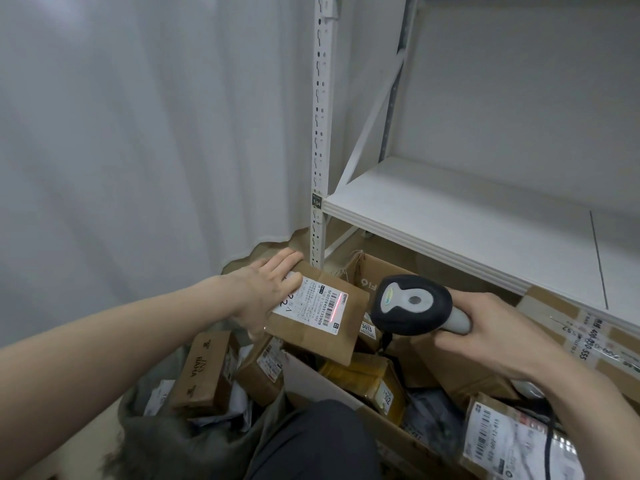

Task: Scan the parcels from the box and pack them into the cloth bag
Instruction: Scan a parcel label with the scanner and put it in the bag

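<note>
My left hand point(268, 296) grips a flat brown cardboard parcel point(325, 327) by its left edge and holds it up over the bag and the box. A white shipping label faces me, and a red scan line crosses its barcode. My right hand point(498, 337) grips the grey handle of a black barcode scanner point(414, 304), whose head points at that label. Below on the left the grey cloth bag point(156, 431) stands open with several brown parcels inside, one of them an upright box point(204, 370). The open cardboard box point(377, 415) on the right holds several more parcels.
A white metal shelf point(485, 216) juts out above the cardboard box, with its slotted upright post point(320, 133) just behind the held parcel. White curtain fills the left. My dark-trousered knee point(311, 441) sits between bag and box. A scanner cable hangs at lower right.
</note>
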